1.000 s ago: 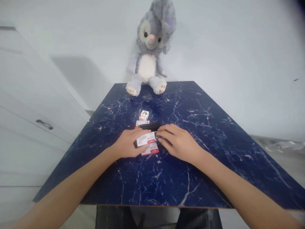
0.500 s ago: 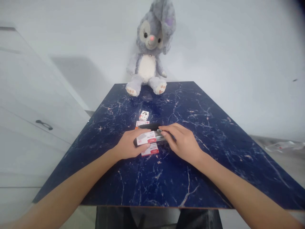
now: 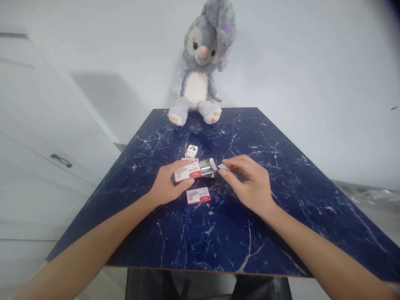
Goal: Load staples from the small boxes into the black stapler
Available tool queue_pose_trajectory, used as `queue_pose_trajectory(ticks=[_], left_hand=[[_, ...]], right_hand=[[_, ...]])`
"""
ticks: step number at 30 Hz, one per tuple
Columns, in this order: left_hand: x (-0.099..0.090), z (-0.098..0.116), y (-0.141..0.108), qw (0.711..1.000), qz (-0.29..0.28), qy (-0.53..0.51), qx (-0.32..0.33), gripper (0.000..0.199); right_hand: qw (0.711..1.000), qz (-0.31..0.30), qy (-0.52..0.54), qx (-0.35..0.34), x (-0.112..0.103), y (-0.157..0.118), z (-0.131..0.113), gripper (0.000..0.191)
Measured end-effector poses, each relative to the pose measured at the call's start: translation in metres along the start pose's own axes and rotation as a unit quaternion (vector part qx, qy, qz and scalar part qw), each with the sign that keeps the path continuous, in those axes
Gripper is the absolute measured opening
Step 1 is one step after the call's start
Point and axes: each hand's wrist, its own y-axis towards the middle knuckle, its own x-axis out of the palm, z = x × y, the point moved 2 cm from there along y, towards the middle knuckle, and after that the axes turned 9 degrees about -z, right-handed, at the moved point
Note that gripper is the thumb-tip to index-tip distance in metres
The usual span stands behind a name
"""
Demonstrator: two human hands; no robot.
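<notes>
Red-and-white box, part-slid: clasped in left hand, long axis toward right hand, whose grip pinches small grey piece just beyond.

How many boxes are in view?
4: an open box in the left hand, a flat box nearer on the table, a partly hidden box behind, a small box farthest. More may be hidden.

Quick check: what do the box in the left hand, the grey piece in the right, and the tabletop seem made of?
Box: probably thin card, fairly matt, from its flat printed faces. Grey piece: possibly metal, but too small to be sure. Tabletop: smooth, slightly glossy, dark blue with white marble-like veins; stone or printed laminate.
</notes>
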Motion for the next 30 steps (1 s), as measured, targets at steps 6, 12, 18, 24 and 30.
queue_pose_trajectory(ticks=[6, 12, 18, 24, 30], left_hand=[[0.003, -0.009, 0.001, 0.978, 0.005, -0.205, -0.027, 0.034], [0.005, -0.011, 0.001, 0.972, -0.004, -0.230, -0.039, 0.038], [0.004, -0.013, -0.002, 0.983, -0.001, -0.179, -0.031, 0.043], [0.004, -0.008, -0.003, 0.991, -0.010, -0.132, -0.022, 0.044], [0.003, -0.004, -0.002, 0.997, -0.012, -0.079, 0.003, 0.046]], right_hand=[[0.998, -0.043, 0.005, -0.037, 0.004, 0.002, -0.003, 0.020], [0.997, -0.067, 0.026, -0.031, 0.005, 0.000, -0.004, 0.024], [0.993, -0.100, 0.057, 0.016, 0.009, -0.001, 0.003, 0.027], [0.988, -0.126, 0.087, 0.014, 0.012, -0.003, 0.003, 0.028], [0.988, -0.132, 0.082, -0.005, 0.011, -0.003, 0.003, 0.028]])
